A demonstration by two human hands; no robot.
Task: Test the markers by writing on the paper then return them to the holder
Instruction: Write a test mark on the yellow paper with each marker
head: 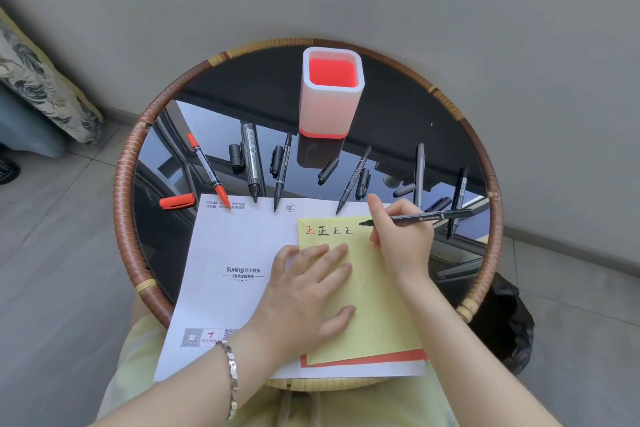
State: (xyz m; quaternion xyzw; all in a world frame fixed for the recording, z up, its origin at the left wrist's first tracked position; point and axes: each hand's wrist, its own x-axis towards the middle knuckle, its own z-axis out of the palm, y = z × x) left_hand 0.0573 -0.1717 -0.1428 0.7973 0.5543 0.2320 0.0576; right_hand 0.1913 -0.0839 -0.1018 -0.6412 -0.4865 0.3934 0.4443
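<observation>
My right hand (400, 236) grips a black marker (429, 217) with its tip touching the top of the yellow paper (374, 315), right of several written characters. My left hand (308, 291) lies flat on the yellow paper, fingers spread. The empty white and red holder (332, 94) stands upright at the table's far side. An uncapped red marker (209, 170) and several uncapped black markers (251, 159) lie in a row between the holder and the paper, with loose caps beside them.
A white printed sheet (235, 270) lies under the yellow paper and overhangs the near edge of the round glass table with a rattan rim (124, 184). A red cap (176, 201) lies at the left. A black bag (505, 319) sits on the floor at the right.
</observation>
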